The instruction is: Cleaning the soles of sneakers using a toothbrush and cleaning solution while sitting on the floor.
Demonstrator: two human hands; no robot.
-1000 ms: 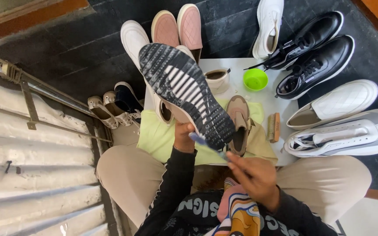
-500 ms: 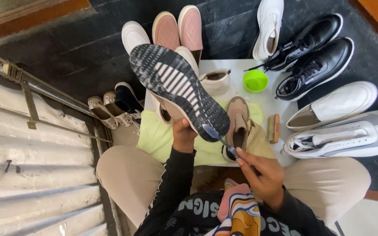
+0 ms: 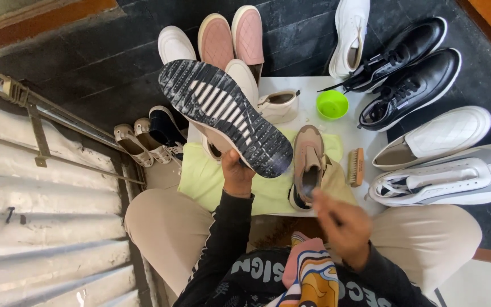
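Holding a sneaker (image 3: 225,116) sole-up over the table (image 3: 342,128), our left hand (image 3: 237,173) has its grip pinching the heel end. It looks light, with a stiff ridged sole and a softer upper (the heel seems the safest hold). Our right hand (image 3: 342,227) is blurred; we cannot tell its grip.

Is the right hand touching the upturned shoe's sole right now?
Apart. The head view shows the right hand, blurred, low near the lap, with yellow cloth visible between it and the upturned shoe, which the left hand holds up from beneath.
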